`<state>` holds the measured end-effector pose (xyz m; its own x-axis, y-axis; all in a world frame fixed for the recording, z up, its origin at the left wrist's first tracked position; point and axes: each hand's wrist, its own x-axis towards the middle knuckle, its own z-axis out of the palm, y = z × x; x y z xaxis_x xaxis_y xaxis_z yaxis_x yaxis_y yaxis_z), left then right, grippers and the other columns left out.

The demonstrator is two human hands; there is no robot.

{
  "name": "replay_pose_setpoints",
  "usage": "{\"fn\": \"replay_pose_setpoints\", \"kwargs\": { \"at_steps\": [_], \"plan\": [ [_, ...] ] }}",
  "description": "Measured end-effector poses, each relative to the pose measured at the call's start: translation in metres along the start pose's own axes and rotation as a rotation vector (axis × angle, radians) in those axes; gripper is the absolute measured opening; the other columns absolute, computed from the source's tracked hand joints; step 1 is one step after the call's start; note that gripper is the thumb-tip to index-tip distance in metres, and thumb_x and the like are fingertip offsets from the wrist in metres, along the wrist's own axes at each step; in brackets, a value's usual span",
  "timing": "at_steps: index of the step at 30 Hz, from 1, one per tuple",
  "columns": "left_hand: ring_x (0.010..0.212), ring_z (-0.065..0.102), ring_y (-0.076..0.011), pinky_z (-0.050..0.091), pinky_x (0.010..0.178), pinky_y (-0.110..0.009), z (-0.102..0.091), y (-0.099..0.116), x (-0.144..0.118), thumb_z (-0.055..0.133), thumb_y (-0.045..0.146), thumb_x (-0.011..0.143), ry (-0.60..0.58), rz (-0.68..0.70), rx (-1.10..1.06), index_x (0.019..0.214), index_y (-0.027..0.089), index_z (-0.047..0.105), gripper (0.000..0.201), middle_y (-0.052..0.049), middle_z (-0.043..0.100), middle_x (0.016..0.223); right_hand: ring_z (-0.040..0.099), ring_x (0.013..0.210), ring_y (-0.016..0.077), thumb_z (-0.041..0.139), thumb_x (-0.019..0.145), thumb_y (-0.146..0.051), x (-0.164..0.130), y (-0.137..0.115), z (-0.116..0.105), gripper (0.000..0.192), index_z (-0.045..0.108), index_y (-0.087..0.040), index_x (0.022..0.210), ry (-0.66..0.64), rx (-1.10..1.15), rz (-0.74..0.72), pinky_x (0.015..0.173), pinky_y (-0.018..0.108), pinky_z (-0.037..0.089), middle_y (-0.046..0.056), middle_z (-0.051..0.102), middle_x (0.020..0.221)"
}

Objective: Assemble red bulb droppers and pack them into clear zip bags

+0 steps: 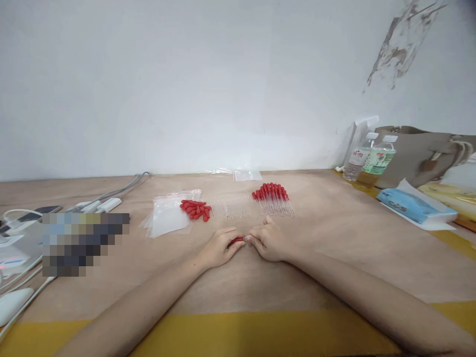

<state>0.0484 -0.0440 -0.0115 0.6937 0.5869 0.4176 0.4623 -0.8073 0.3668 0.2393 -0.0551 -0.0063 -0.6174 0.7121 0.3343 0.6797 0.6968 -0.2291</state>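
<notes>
Close in front of me, my left hand (221, 249) is closed around a red rubber bulb (237, 240). My right hand (270, 242) pinches at the bulb's open end, where a clear dropper tube (245, 239) just shows; most of the tube is hidden by the fingers. Beyond the left hand lies a heap of loose red rubber bulbs (195, 209). Several bare clear tubes (231, 207) lie in a row beside it. Past my right hand, several droppers (273, 199) with red bulbs on clear tubes lie side by side, bulbs toward the wall.
Clear zip bags (170, 217) are stacked left of the bulbs, another bag (248, 175) by the wall. Cables and chargers (108, 204) crowd the left. Two bottles (377, 162), a handbag (416, 153) and a blue tissue pack (414, 206) stand right.
</notes>
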Motion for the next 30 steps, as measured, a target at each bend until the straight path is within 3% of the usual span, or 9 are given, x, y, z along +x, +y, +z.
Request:
{"fn": "replay_pose_setpoints", "kwargs": {
  "at_steps": [8,12,14,16,18,20,25,30],
  "plan": [
    [0.068,0.051,-0.0128,0.04,0.064,-0.024,-0.005,-0.003,0.005,0.039,0.028,0.087,-0.052,0.005,0.005,0.084,0.017,0.058,0.022,-0.002,0.056,0.072,0.05,0.061,0.0111,0.029,0.09,-0.025,0.004,0.0,0.0,0.032,0.055,-0.018,0.073,-0.07,-0.009,0.038,0.073,0.03,0.024,0.0,0.063,0.071],
    [0.093,0.05,-0.0183,0.04,0.082,-0.031,-0.017,-0.012,0.002,0.05,0.035,0.081,0.048,-0.011,0.055,0.107,0.02,0.052,0.03,-0.006,0.057,0.1,0.053,0.068,0.0133,0.03,0.089,-0.027,0.004,0.003,-0.011,0.031,0.058,-0.017,0.081,-0.057,0.088,0.089,0.067,0.025,0.031,0.004,0.063,0.078],
    [0.1,0.047,-0.0208,0.038,0.086,-0.035,-0.022,-0.022,-0.001,0.056,0.038,0.077,0.143,-0.065,0.128,0.114,0.021,0.047,0.041,-0.007,0.053,0.108,0.054,0.069,0.0135,0.032,0.088,-0.026,0.007,0.01,-0.019,0.029,0.059,-0.017,0.085,-0.03,0.162,0.181,0.062,0.023,0.033,0.005,0.064,0.082],
    [0.1,0.046,-0.0215,0.038,0.087,-0.037,-0.024,-0.032,-0.004,0.055,0.037,0.077,0.222,-0.129,0.186,0.113,0.022,0.047,0.04,-0.007,0.053,0.106,0.055,0.068,0.0135,0.037,0.085,-0.025,0.014,0.022,-0.029,0.026,0.061,-0.018,0.08,0.016,0.168,0.357,0.059,0.022,0.035,0.003,0.064,0.078],
    [0.099,0.046,-0.0212,0.038,0.086,-0.037,-0.023,-0.04,-0.006,0.053,0.034,0.078,0.24,-0.169,0.209,0.11,0.021,0.049,0.035,-0.007,0.053,0.104,0.055,0.065,0.0135,0.041,0.081,-0.023,0.023,0.037,-0.036,0.025,0.061,-0.017,0.068,0.074,0.106,0.571,0.058,0.021,0.036,0.003,0.064,0.07],
    [0.098,0.047,-0.0209,0.039,0.086,-0.037,-0.021,-0.044,-0.007,0.053,0.031,0.078,0.216,-0.172,0.211,0.107,0.021,0.051,0.031,-0.006,0.054,0.103,0.056,0.066,0.0148,0.042,0.079,-0.022,0.035,0.051,-0.04,0.026,0.061,-0.016,0.062,0.11,0.056,0.69,0.058,0.022,0.036,0.005,0.063,0.066],
    [0.095,0.047,-0.0199,0.039,0.084,-0.036,-0.02,-0.044,-0.007,0.053,0.029,0.078,0.199,-0.15,0.193,0.101,0.021,0.055,0.024,-0.005,0.054,0.1,0.058,0.076,0.0187,0.045,0.077,-0.027,0.059,0.07,-0.029,0.023,0.064,-0.016,0.072,0.173,-0.024,0.883,0.063,0.026,0.039,0.008,0.064,0.077],
    [0.093,0.047,-0.019,0.039,0.084,-0.035,-0.021,-0.043,-0.007,0.053,0.028,0.078,0.195,-0.158,0.191,0.097,0.021,0.057,0.021,-0.004,0.054,0.098,0.058,0.085,0.023,0.048,0.076,-0.038,0.069,0.074,-0.014,0.027,0.064,-0.017,0.081,0.203,-0.072,0.949,0.071,0.032,0.04,0.01,0.063,0.086]
  ]
}}
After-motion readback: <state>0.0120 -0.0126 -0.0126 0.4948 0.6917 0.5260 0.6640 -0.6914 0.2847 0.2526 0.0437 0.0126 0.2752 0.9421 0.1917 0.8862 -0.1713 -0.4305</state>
